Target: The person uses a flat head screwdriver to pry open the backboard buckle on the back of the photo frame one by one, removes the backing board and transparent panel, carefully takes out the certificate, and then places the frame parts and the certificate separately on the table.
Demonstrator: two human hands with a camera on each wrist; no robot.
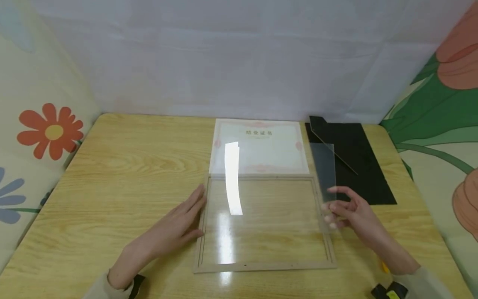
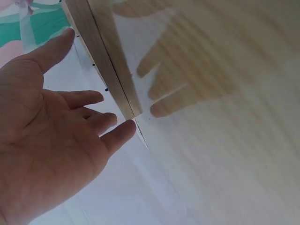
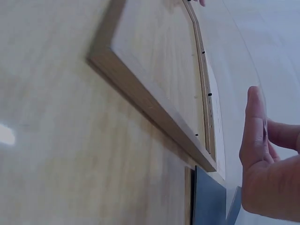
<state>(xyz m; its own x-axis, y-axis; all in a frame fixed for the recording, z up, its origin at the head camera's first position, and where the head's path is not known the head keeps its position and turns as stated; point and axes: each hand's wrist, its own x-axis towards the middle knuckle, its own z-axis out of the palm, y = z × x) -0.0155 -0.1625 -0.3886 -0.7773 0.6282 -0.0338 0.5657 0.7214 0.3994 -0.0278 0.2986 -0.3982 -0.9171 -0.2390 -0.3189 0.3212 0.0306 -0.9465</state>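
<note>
A light wooden picture frame [image 1: 261, 265] lies flat in the middle of the table. Over it a clear sheet [image 1: 324, 166] is held tilted, catching a bright reflection. My right hand [image 1: 332, 207] pinches the sheet's right edge between thumb and fingers. My left hand [image 1: 198, 207] lies flat on the table, its straight fingers touching the frame's left side. In the left wrist view the left hand [image 2: 89, 112] is spread beside the frame's edge [image 2: 105, 51]. The right wrist view shows the right hand [image 3: 262, 140] just off the frame's corner [image 3: 150, 101].
A certificate [image 1: 257, 145] with a pink border lies just behind the frame. A black backing board [image 1: 358, 166] with a fold-out stand lies at the back right, seen also as the black board [image 3: 208, 201]. Flower-patterned walls close in the wooden table [image 1: 130, 166] on both sides.
</note>
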